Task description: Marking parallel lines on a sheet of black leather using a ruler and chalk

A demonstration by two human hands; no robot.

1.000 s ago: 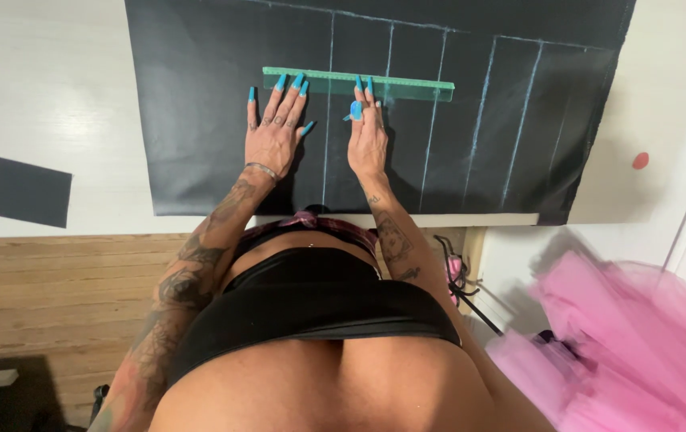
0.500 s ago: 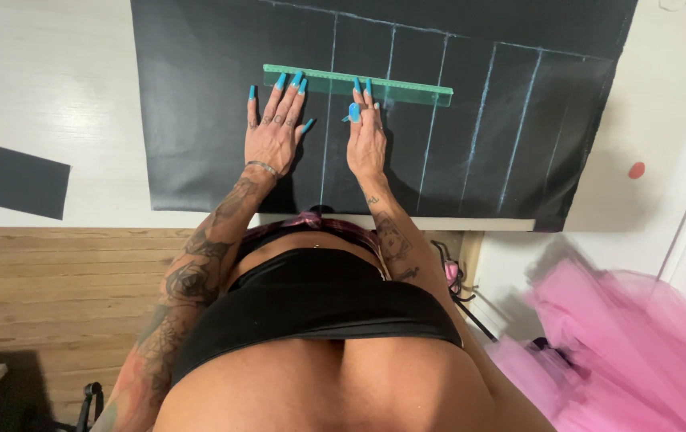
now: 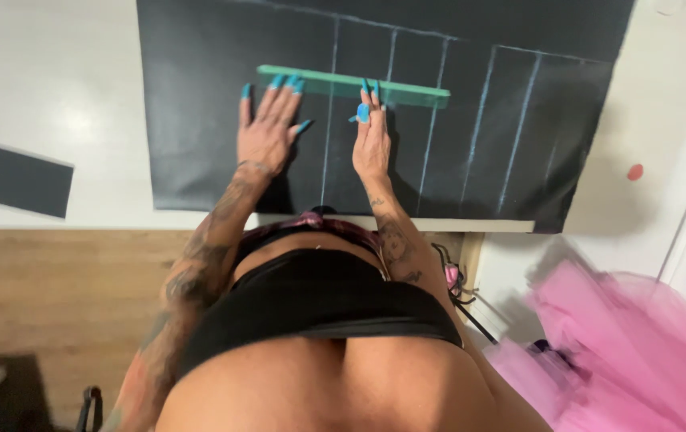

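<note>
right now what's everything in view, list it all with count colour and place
black sheet: one, black with pale chalk lines running across it, spread on the white table
ruler: one, see-through green, lying across the chalk lines on the sheet
white table: one, white, under the sheet
black strip: one, black, on the table at the far left
red dot: one, red, on the white surface to the right of the sheet
pink tulle: one heap, pink, low at the right
wood floor: brown, below the table edge at the left
left hand: flat on the sheet, fingertips at the ruler's end, blue nails
right hand: on the sheet, fingertips on the ruler, blue nails
</note>
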